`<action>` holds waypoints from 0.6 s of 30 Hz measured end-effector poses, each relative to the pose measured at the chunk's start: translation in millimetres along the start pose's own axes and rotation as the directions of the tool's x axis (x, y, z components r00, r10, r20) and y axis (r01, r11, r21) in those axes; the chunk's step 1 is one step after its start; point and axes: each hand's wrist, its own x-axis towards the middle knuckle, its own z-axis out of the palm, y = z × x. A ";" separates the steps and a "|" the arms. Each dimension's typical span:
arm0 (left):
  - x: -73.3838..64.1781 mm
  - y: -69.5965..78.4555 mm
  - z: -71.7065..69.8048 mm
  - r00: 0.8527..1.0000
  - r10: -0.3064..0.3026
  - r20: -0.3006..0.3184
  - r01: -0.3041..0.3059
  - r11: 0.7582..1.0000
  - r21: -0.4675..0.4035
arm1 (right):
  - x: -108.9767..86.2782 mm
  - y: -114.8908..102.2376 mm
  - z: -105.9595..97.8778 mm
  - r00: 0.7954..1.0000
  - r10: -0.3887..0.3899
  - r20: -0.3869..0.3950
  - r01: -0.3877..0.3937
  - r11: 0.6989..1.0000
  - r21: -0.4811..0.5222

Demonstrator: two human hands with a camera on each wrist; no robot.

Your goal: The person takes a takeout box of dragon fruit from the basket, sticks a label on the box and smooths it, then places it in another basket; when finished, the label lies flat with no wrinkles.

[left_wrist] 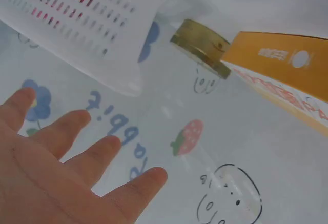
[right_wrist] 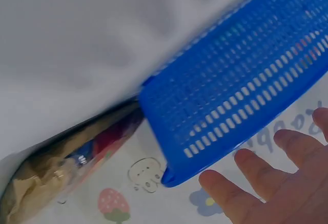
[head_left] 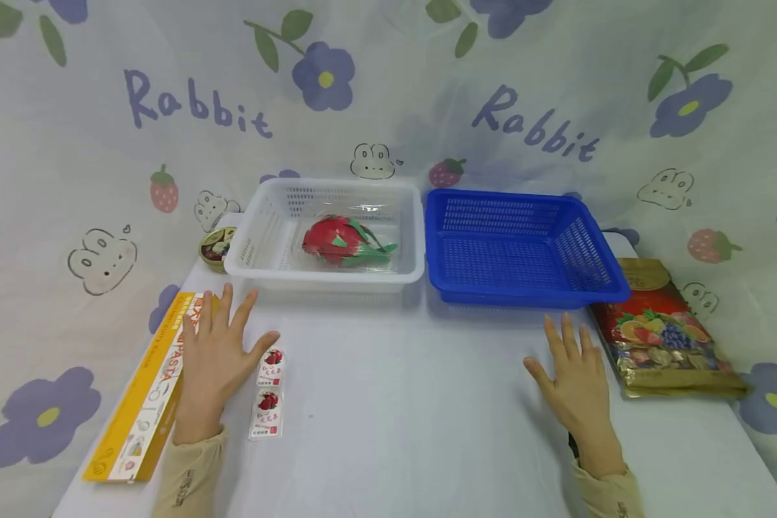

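My left hand (head_left: 219,360) is spread with straight fingers and holds nothing, overlapping the right edge of a long yellow pasta box (head_left: 149,403) in the head view. Just right of it lies a strip of labels (head_left: 269,394) with dragon fruit pictures. My right hand (head_left: 578,385), fingers also spread, holds nothing near the front of the blue basket (head_left: 524,296). Beside that hand is a red and gold bag (head_left: 670,338) with fruit printed on it. Inside the white basket (head_left: 324,279) sits a clear plastic box with a red and green dragon fruit (head_left: 339,241).
A round gold tin (head_left: 215,252) stands at the white basket's left corner, partly hidden by it. The two baskets stand side by side at the back of the white table (head_left: 388,432). Behind them hangs a cloth (head_left: 388,86) printed with flowers and rabbits.
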 end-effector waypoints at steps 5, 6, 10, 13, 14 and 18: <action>13.9 6.7 -4.7 1.000 0.018 0.012 -0.018 0.999 -0.041 | 14.0 -18.0 2.0 1.000 -0.012 0.015 0.012 0.999 0.036; 16.5 8.5 -5.5 1.000 0.019 0.015 -0.019 0.999 -0.050 | 16.9 -22.0 2.4 1.000 -0.017 0.015 0.016 0.999 0.042; 29.1 15.7 -8.2 0.999 0.021 0.026 -0.018 0.996 -0.084 | 28.0 -40.0 3.8 0.999 -0.050 0.013 0.049 0.996 0.075; 40.1 20.5 -9.6 0.999 0.016 0.044 -0.011 0.993 -0.117 | 36.0 -56.0 5.6 0.995 -0.097 0.006 0.096 0.990 0.103; 44.0 22.3 -10.0 0.999 0.015 0.049 -0.008 0.992 -0.126 | 38.7 -61.4 6.4 0.994 -0.112 0.007 0.111 0.988 0.112; 59.2 29.1 -10.4 0.998 0.012 0.063 -0.001 0.986 -0.164 | 49.3 -85.2 10.7 0.986 -0.163 0.028 0.157 0.976 0.148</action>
